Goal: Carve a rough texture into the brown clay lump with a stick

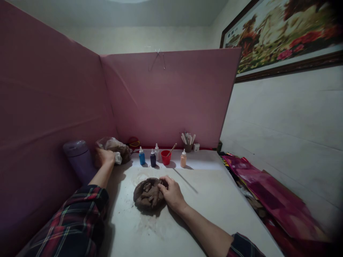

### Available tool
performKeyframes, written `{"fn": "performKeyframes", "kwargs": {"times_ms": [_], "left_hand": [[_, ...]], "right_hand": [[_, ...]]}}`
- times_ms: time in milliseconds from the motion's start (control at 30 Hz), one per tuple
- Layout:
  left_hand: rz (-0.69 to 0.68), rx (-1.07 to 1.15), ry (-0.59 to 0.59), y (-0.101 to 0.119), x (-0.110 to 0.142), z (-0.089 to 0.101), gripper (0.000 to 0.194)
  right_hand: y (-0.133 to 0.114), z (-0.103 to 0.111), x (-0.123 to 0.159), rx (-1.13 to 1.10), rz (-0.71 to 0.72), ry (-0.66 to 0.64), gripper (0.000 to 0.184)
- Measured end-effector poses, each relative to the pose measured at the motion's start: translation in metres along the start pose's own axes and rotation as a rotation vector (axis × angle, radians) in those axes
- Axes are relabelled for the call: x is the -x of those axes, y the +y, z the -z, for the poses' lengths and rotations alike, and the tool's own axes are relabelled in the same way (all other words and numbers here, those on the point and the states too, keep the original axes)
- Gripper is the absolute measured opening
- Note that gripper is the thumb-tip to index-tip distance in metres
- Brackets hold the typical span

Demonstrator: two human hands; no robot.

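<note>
Brown clay lump (148,195) seen on white table (211,214), near its middle. Its right edge is touched by right hand (171,192), partly open, fingers curved over the rim. Left hand (104,157) placed at clear plastic bag (115,147), beside purple bottle (81,160); its grip and finger opening cannot be told. Red cup (166,157) set behind the lump, stick (172,150) leaning inside.

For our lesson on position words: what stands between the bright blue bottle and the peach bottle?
The head view shows a dark bottle, a pale bottle and a red cup holding a stick.
</note>
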State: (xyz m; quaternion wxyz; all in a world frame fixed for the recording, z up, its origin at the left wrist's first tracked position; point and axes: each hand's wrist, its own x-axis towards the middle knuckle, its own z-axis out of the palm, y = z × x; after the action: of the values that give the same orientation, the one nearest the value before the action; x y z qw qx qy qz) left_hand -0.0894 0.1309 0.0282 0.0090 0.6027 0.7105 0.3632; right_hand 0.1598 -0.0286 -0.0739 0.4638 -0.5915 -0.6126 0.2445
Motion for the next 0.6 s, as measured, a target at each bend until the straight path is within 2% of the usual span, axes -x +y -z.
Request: {"fn": "performKeyframes", "kwargs": {"times_ms": [67, 100, 133, 167, 233, 300, 400, 500, 533, 600], "left_hand": [[0.077, -0.108, 0.092, -0.002, 0.011, -0.002, 0.048], [0.06, -0.157, 0.118, -0.002, 0.017, -0.004, 0.047], [0.004, -0.218, 0.13, -0.002, 0.022, -0.005, 0.046], [-0.109, -0.332, 0.125, -0.002, 0.026, -0.007, 0.048], [-0.269, -0.5, 0.082, -0.003, 0.033, -0.01, 0.051], [-0.301, -0.558, -0.001, -0.005, 0.035, -0.015, 0.051], [-0.172, -0.5, -0.124, -0.011, 0.032, -0.023, 0.044], [0.067, -0.235, -0.184, -0.018, 0.028, -0.029, 0.051], [0.125, -0.128, -0.192, -0.02, 0.026, -0.03, 0.047], [0.157, 0.013, -0.204, -0.024, 0.023, -0.029, 0.032]], "right_hand": [[0.0, 0.0, 0.0, 0.001, 0.006, 0.0, 0.022], [0.001, 0.0, -0.001, 0.0, 0.011, -0.001, 0.022], [0.002, -0.001, -0.001, -0.002, 0.016, -0.001, 0.023], [0.002, -0.001, -0.001, -0.004, 0.021, 0.001, 0.023], [0.004, -0.001, -0.002, -0.002, 0.03, 0.004, 0.022], [0.005, -0.002, -0.002, 0.002, 0.037, 0.006, 0.022], [0.006, -0.003, -0.002, 0.006, 0.043, 0.008, 0.021], [0.007, -0.003, -0.002, 0.003, 0.045, 0.015, 0.021], [0.006, -0.003, -0.002, 0.002, 0.046, 0.016, 0.021], [0.006, -0.003, -0.001, -0.001, 0.047, 0.015, 0.021]]}}
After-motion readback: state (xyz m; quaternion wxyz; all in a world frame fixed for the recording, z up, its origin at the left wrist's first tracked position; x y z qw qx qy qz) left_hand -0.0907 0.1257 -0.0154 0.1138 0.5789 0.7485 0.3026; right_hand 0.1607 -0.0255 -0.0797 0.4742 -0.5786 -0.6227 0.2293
